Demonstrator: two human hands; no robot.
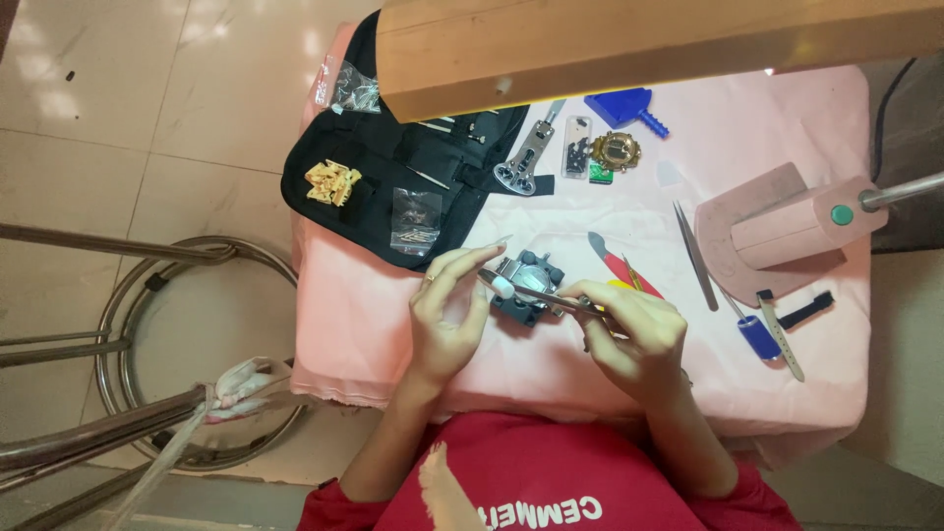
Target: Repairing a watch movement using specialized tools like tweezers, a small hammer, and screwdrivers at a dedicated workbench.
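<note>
On the pink tablecloth (610,374) sits a small grey watch holder block (528,285) with a round watch case in it. My left hand (447,310) rests beside the block's left side, fingers spread and touching it, with a small white piece at the fingertips. My right hand (634,334) grips metal tweezers (536,293), whose tips reach left across the block toward my left fingers.
A black tool roll (393,177) lies open at the back left with small bags and picks. Around it lie a metal case wrench (526,157), a blue tool (624,106), a gold watch part (616,149), spare tweezers (696,258), a blue-handled screwdriver (752,329) and a pink lamp base (787,226). A metal stool (147,324) stands to the left.
</note>
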